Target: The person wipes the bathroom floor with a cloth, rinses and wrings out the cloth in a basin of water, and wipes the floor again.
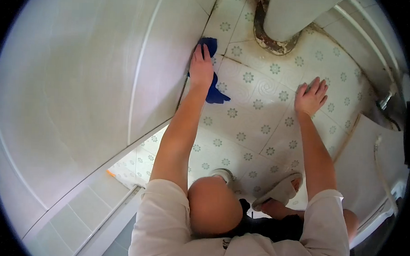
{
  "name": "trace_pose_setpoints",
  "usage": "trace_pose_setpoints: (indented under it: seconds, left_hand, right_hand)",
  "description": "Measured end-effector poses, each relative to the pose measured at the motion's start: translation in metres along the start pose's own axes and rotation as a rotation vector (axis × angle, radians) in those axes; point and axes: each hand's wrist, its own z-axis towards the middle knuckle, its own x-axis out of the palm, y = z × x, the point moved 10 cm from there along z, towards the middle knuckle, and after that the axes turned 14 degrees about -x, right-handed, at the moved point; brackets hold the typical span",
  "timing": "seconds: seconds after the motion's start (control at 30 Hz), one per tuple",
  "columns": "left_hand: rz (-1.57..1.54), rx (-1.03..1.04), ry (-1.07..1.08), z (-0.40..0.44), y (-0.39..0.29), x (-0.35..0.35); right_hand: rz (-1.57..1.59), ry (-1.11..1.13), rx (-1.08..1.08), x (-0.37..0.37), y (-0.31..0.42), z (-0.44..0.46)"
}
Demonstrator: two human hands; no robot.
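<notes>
My left hand (201,70) presses a dark blue cloth (216,93) against the tiled floor, right where the floor meets the wall panel. Part of the cloth shows beyond the fingertips, and more of it trails out beside the wrist. The hand itself hides the middle of the cloth. Over to the right, my right hand (311,97) lies flat on the floor tiles (258,104) with its fingers spread, holding nothing. These tiles are pale with small green flower patterns.
A white pedestal base (292,16) with a brown, stained rim stands at the far side. Pale wall panels (94,61) rise on the left. Pipes and a metal valve (385,101) run along the right, above a white fixture (371,156). My sandal (279,191) rests on the floor below.
</notes>
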Motion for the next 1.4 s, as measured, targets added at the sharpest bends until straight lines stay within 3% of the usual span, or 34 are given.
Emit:
trace_pose_setpoints:
  seconds: [0.23, 0.27, 0.37, 0.8, 1.03, 1.07, 1.27, 1.4]
  left_hand:
    - [0.047, -0.077, 0.188, -0.047, 0.039, -0.002]
    - [0.076, -0.145, 0.292, -0.061, 0.049, -0.003]
    - [0.079, -0.109, 0.201, -0.105, 0.074, -0.010]
    - [0.187, -0.395, 0.387, -0.231, 0.151, -0.033]
    - [0.208, -0.453, 0.535, -0.189, 0.154, -0.068]
    - [0.097, -0.393, 0.344, -0.175, 0.144, -0.090]
    - [-0.060, -0.231, 0.003, -0.146, 0.093, -0.167]
    - [0.030, -0.204, 0.170, -0.220, 0.110, -0.114]
  right_hand:
    - [0.007, -0.019, -0.019, -0.004, 0.003, 0.001]
    - [0.012, -0.025, -0.020, -0.005, 0.004, 0.002]
    - [0.020, -0.040, -0.024, -0.007, 0.005, 0.002]
    - [0.040, -0.011, -0.035, 0.000, 0.000, -0.001]
    - [0.019, -0.010, -0.018, 0.004, -0.001, -0.001]
    - [0.030, -0.014, -0.019, 0.004, 0.000, -0.001]
    - [0.027, 0.001, 0.002, 0.005, -0.003, 0.000]
    - [0.022, 0.012, 0.006, 0.003, -0.001, -0.001]
